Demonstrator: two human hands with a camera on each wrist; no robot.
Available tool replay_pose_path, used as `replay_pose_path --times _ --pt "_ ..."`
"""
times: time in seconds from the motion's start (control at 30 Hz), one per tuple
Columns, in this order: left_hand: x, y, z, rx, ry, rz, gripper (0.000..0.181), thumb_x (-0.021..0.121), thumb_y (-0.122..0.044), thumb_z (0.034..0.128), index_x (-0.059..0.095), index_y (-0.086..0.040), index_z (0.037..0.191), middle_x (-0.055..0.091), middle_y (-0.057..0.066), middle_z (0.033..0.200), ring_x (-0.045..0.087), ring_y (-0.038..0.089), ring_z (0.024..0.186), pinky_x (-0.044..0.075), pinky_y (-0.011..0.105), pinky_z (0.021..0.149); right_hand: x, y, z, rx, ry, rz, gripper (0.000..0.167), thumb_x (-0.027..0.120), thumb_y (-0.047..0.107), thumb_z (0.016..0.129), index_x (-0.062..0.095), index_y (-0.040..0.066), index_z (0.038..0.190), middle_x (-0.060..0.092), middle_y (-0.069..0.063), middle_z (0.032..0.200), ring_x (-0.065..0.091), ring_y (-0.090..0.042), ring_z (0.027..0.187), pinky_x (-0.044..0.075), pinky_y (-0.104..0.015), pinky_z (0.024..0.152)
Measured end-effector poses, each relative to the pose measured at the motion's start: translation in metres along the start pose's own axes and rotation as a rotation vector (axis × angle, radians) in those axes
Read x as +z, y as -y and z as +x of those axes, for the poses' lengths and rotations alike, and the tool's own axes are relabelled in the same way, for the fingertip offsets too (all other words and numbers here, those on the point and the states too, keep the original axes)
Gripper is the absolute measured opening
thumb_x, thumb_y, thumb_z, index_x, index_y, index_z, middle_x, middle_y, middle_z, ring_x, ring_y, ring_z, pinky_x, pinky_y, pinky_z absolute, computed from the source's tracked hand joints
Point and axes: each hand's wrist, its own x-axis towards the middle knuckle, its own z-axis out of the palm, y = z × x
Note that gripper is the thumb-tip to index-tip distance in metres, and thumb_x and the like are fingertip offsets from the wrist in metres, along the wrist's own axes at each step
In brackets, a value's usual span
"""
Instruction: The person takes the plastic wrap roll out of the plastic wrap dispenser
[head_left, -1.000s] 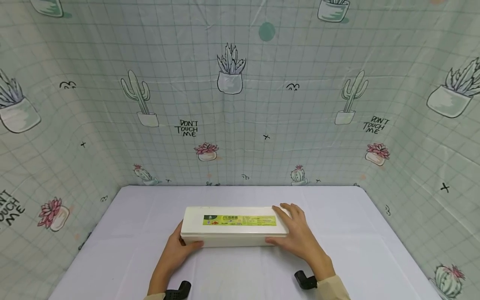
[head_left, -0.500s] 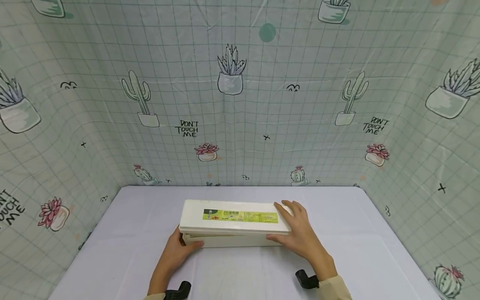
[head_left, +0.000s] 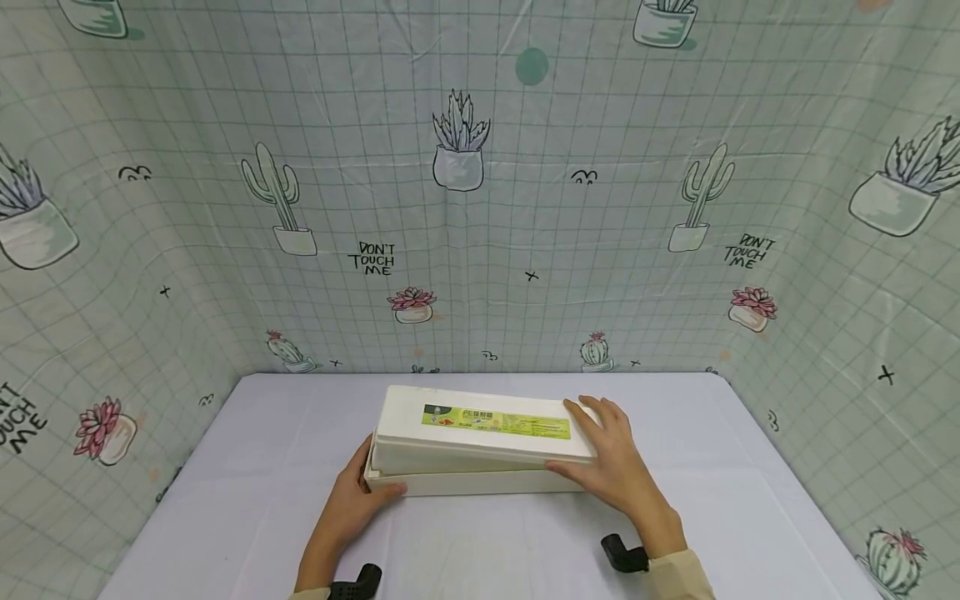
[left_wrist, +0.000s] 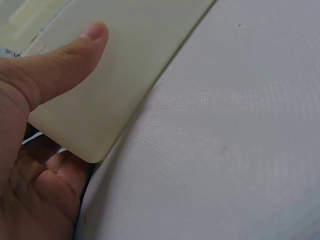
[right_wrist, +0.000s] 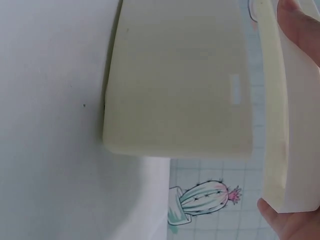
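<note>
A long white cling film box stands on the table, with its lid [head_left: 403, 410] raised and tilted off the base [head_left: 480, 483]. Across the lid's top runs a yellow-green label [head_left: 495, 422]. My left hand [head_left: 354, 493] grips the left end of the base, thumb on the front wall and fingers behind the corner. In the left wrist view that thumb lies flat on the base wall [left_wrist: 135, 65]. My right hand [head_left: 618, 467] holds the right end of the lid between thumb and fingers. The right wrist view has a gap between lid [right_wrist: 304, 115] and base [right_wrist: 175, 80]. The box's contents are hidden.
White cloth covers the table [head_left: 247, 483] around the box. A grid-patterned curtain [head_left: 510, 217] printed with cacti encloses the back and both sides. Black wrist-worn devices [head_left: 625, 553] sit near both cuffs.
The lid has come up off the base, left end first, and shifted to the right and back with my right hand. My left hand and the base have stayed in place.
</note>
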Motion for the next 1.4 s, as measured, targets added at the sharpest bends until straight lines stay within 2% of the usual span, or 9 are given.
replay_pose_path --times 0.13,0.4,0.6,0.77,1.0,1.27,1.33,1.4 --pt "0.001 0.001 -0.001 -0.012 0.007 -0.013 0.108 0.090 -0.021 0.0811 0.023 -0.011 0.165 0.042 0.017 0.161 0.048 0.034 0.143 0.040 0.011 0.101 -0.005 -0.003 -0.003 0.036 0.007 -0.012 0.093 0.094 0.043 0.070 0.055 0.012 0.148 0.049 -0.022 0.148 0.035 -0.055 0.138 0.035 -0.072 0.107" --pt "0.001 0.000 -0.004 0.004 0.002 0.011 0.106 0.088 -0.022 0.0830 0.022 -0.008 0.165 0.047 0.019 0.155 0.055 0.034 0.135 0.047 0.023 0.103 -0.017 -0.007 -0.004 0.121 0.033 -0.023 0.092 0.093 0.042 0.073 0.053 0.013 0.150 0.045 -0.020 0.153 0.030 -0.053 0.143 0.033 -0.076 0.106" --pt "0.001 -0.001 -0.004 -0.015 0.021 -0.042 0.107 0.088 -0.020 0.0834 0.020 -0.011 0.165 0.047 0.018 0.156 0.056 0.033 0.133 0.048 0.017 0.097 -0.027 -0.019 -0.005 0.145 -0.009 -0.024 0.093 0.095 0.037 0.070 0.054 0.008 0.149 0.045 -0.023 0.151 0.030 -0.053 0.141 0.031 -0.075 0.106" --pt "0.000 -0.001 -0.002 -0.009 0.023 -0.038 0.107 0.087 -0.021 0.0842 0.019 -0.011 0.166 0.043 0.018 0.158 0.054 0.032 0.135 0.046 0.014 0.097 -0.035 -0.030 -0.005 0.147 -0.054 -0.033 0.091 0.094 0.034 0.071 0.054 0.005 0.147 0.046 -0.025 0.149 0.031 -0.055 0.139 0.029 -0.075 0.106" --pt "-0.001 -0.001 -0.002 -0.014 0.027 -0.045 0.108 0.088 -0.020 0.0833 0.018 -0.010 0.166 0.041 0.019 0.160 0.051 0.034 0.138 0.045 0.012 0.096 -0.047 -0.040 -0.012 0.213 -0.067 -0.020 0.091 0.092 0.035 0.074 0.053 0.002 0.149 0.048 -0.025 0.149 0.030 -0.057 0.140 0.027 -0.074 0.107" --pt "0.001 -0.001 -0.001 -0.013 0.027 -0.049 0.109 0.089 -0.021 0.0826 0.019 -0.011 0.166 0.042 0.018 0.160 0.052 0.033 0.138 0.044 0.010 0.096 -0.066 -0.056 -0.019 0.315 -0.082 -0.048 0.090 0.090 0.038 0.076 0.051 0.004 0.149 0.045 -0.027 0.147 0.030 -0.059 0.136 0.029 -0.074 0.100" --pt "0.000 0.000 -0.001 -0.015 0.023 -0.048 0.109 0.089 -0.021 0.0823 0.019 -0.011 0.166 0.042 0.018 0.159 0.052 0.033 0.138 0.044 0.011 0.097 -0.069 -0.062 -0.022 0.323 -0.096 -0.056 0.090 0.090 0.037 0.076 0.050 0.003 0.150 0.045 -0.028 0.147 0.030 -0.059 0.135 0.028 -0.073 0.100" --pt "0.000 0.000 -0.001 -0.014 0.021 -0.036 0.109 0.089 -0.022 0.0826 0.019 -0.010 0.166 0.041 0.018 0.160 0.052 0.033 0.138 0.046 0.017 0.101 -0.072 -0.068 -0.025 0.339 -0.101 -0.065 0.092 0.090 0.038 0.077 0.048 0.003 0.152 0.045 -0.028 0.148 0.030 -0.059 0.135 0.028 -0.074 0.099"
